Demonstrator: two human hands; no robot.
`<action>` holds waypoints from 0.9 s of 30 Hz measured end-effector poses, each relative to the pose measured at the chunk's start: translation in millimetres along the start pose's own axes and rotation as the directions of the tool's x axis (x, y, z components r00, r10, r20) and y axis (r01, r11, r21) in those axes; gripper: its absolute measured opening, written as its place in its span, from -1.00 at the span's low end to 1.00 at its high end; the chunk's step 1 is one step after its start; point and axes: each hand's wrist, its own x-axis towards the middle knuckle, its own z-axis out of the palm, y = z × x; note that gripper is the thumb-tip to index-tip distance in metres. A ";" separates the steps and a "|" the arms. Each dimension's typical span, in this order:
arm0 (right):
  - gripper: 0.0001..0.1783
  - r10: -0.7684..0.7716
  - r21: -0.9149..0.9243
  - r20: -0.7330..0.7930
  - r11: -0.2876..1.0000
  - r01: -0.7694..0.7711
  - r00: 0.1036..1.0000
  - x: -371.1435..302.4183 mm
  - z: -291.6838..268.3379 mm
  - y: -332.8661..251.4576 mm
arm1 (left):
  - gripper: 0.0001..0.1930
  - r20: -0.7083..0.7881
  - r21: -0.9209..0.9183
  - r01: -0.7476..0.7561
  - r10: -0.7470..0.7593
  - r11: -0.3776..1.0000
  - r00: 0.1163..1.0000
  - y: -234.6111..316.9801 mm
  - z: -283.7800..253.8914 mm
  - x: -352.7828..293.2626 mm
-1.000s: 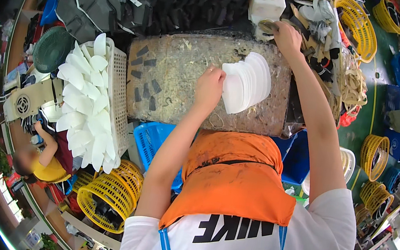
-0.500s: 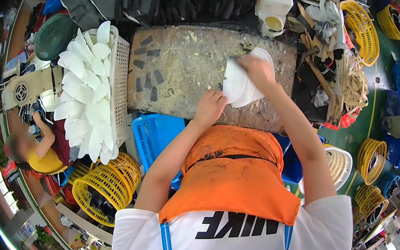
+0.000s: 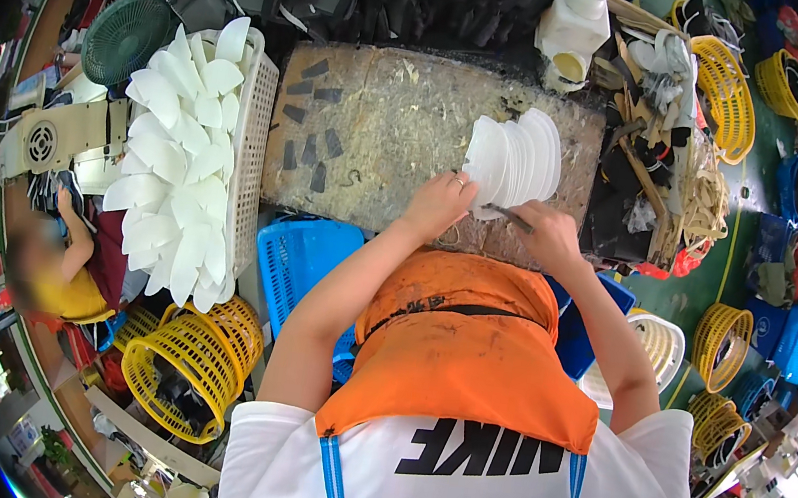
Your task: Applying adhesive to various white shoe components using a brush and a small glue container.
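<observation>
A fan of overlapping thin white curved pieces (image 3: 522, 154) lies on the right part of the worn board (image 3: 380, 166). My left hand (image 3: 443, 203) is at the fan's near left edge, its fingers closed on the lower corner of the pieces. In my right hand (image 3: 547, 236) is a slim dark tool (image 3: 514, 219), its narrow tip pointing left towards the near edge of the fan. Whether this tool is a brush or a scraper I cannot make out. Several small dark tapered pieces (image 3: 309, 150) are scattered on the board's left side.
A white crate (image 3: 251, 149) full of white curved pieces (image 3: 179, 160) flanks the board's left. Dark moulded pieces (image 3: 432, 1) are piled behind it. A white bottle (image 3: 575, 25) stands at the far right corner. A blue basket (image 3: 302, 261) sits near left; another person (image 3: 63, 270) is further left.
My right hand with the dark tool has come from the far left edge of the white fan down to its near edge. My left hand stays at the near left edge.
</observation>
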 end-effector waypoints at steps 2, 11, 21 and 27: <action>-0.68 -0.052 -0.039 0.004 0.998 0.053 0.999 -1.4 6.7 0.3 | -0.64 0.019 0.007 -0.015 0.015 1.000 1.000 -2.1 4.1 -2.0; -0.82 0.065 -0.127 0.057 0.990 -0.057 0.996 6.8 12.1 -0.6 | -0.85 -0.602 -0.157 0.192 -0.248 0.969 0.759 -8.0 -87.1 17.4; -0.84 0.044 -0.192 0.133 0.981 -0.018 0.990 25.7 1.0 -17.5 | -0.86 -0.825 -0.429 0.664 -0.565 0.613 -0.011 -48.5 -247.6 -194.1; -0.81 0.000 -0.178 0.152 0.984 0.027 0.988 33.1 -2.0 -18.8 | -0.83 -0.745 0.102 0.893 -0.561 0.438 0.360 -37.1 -210.2 -260.4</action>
